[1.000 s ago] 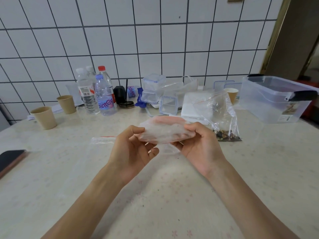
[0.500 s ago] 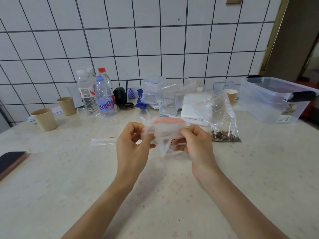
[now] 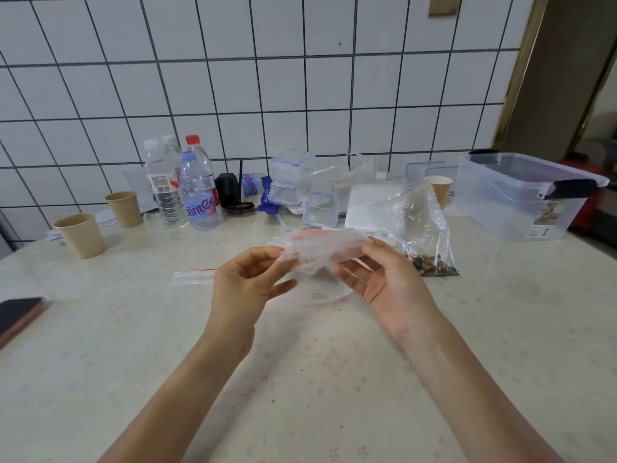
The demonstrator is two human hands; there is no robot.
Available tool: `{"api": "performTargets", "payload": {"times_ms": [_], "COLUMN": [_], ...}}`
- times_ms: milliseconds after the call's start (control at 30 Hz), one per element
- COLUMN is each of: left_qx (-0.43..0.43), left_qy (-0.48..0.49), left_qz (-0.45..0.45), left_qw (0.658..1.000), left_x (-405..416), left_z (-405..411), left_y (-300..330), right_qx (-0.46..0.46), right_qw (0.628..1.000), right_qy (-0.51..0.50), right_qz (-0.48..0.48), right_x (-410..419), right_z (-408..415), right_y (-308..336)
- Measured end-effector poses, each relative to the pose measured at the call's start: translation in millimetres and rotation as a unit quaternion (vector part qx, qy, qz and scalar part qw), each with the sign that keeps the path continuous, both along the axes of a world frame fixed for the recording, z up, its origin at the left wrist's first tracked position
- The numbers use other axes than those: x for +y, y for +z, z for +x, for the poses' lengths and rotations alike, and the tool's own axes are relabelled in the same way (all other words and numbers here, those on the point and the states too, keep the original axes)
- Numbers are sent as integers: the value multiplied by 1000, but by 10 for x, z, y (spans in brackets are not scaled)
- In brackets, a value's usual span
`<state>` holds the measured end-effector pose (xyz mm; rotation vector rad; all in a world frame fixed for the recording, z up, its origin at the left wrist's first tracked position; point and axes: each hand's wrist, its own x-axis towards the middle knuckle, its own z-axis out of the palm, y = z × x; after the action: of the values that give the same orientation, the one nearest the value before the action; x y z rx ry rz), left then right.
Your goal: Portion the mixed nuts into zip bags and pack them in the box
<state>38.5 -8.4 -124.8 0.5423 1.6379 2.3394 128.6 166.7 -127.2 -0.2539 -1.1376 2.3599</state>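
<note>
Between both hands I hold a small clear zip bag point(image 3: 322, 250) with a red strip, above the middle of the table. My left hand point(image 3: 248, 285) pinches its left edge and my right hand point(image 3: 387, 280) pinches its right edge. A larger clear bag of mixed nuts point(image 3: 419, 228) stands just right of my right hand, with the nuts piled at its bottom. Another empty zip bag point(image 3: 193, 278) lies flat on the table left of my left hand. The clear plastic box point(image 3: 521, 198) with black handles sits at the far right.
Two paper cups point(image 3: 81, 235) stand at the back left, water bottles point(image 3: 197, 192) and small clear containers point(image 3: 290, 178) along the tiled wall. A dark phone point(image 3: 16, 315) lies at the left table edge. A white flat box point(image 3: 367, 208) sits behind the nut bag.
The zip bag has been turned and spread out again between my hands after being bunched up. My right hand's fingers have opened out below it.
</note>
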Motion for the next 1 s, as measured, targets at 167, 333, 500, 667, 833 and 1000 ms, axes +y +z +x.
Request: {"api": "performTargets", "payload": {"times_ms": [167,333,500,667,833,1000], "left_qx": [-82,-230,-194,-166,-150,-103], "left_qy": [-74,-171,-214,-199,-191,-218], "left_qz": [23,143,107,101,100,82], "left_qw": [994,947,951,961,965,967], "left_x": [-12,11,27,32,30,-7], "left_z": [-34,-82,-85,-84,-110,-108], "left_y": [17,37,-12,-19,-17,-62], "right_qx": [11,19,25,28,53,33], "right_qw": [999,998,995,993,986,975], "right_qy": [32,62,94,110,153,136], "right_qz": [14,-8,0,20,46,172], "right_x": [7,-49,-64,-66,-50,-38], "right_z": [0,-47,-52,-84,-55,16], "right_y": [-8,-15,9,-45,-25,13]}}
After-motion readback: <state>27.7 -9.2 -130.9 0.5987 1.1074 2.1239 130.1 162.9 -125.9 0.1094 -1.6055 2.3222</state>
